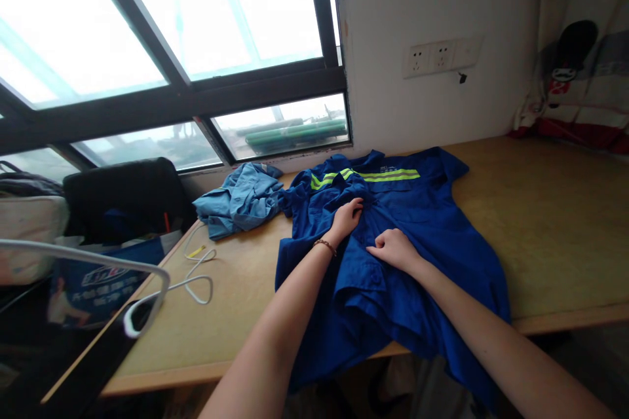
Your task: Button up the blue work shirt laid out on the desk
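Observation:
A dark blue work shirt (432, 236) with a yellow-green reflective stripe lies spread on the wooden table (550, 222), its lower part hanging over the front edge. My left hand (346, 217) rests on the shirt's front near the collar, fingers curled and pinching the fabric. My right hand (393, 249) sits just below it at the shirt's middle, fingers closed on the cloth. A thin bracelet circles my left wrist.
A crumpled light blue garment (240, 200) lies at the table's back left. A white cable (196, 275) loops on the table's left part. Bags and a black chair back (122, 196) stand left of the table. Wall sockets (439, 57) are above it.

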